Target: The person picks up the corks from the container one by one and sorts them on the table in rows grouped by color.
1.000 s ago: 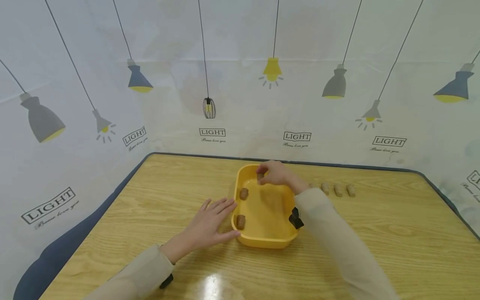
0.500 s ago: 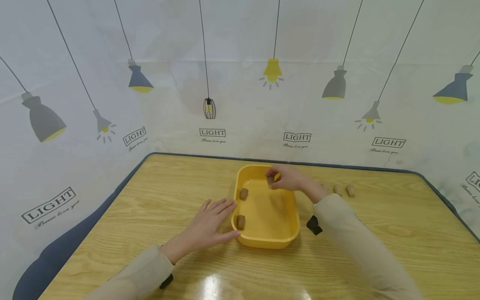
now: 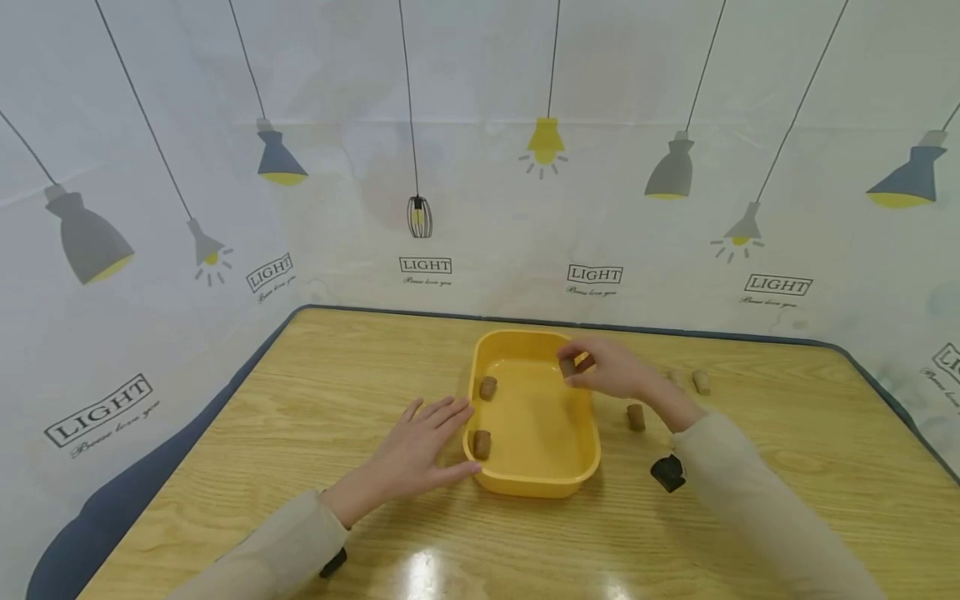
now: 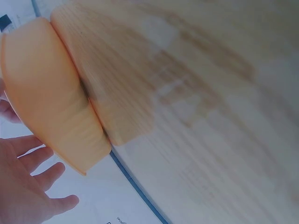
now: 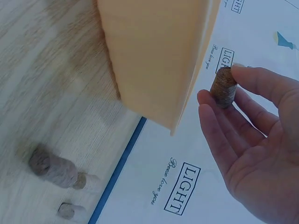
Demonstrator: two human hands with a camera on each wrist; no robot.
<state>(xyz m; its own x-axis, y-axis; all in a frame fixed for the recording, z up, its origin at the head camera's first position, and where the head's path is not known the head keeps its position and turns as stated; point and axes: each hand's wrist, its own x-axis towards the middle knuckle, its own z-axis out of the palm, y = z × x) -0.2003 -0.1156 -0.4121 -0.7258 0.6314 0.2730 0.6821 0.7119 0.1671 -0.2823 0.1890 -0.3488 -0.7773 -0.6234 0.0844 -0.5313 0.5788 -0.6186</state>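
yellow tub, a brown cork pinched above its rim

the right hand has the brown cork between thumb and fingertips, over the far right part of the tub; the right wrist view shows the piece raised, apart from the tub's wall. the left hand is spread, its fingers mostly straight, with fingertips and thumb at the left rim.

inside the tub, along the left side, lie two more pieces: a back cork and a front cork, the latter near the front left corner. whether they touch the wall is hard to tell.

three others lie on the wooden table, right of the tub: a darker cork closest to it, a pale cork farthest right, and a half-hidden cork just beside the pale one, partly behind the right wrist.

light sleeves cover both forearms. behind the table hangs a white backdrop printed with blue, grey and yellow lamps and the word "light".
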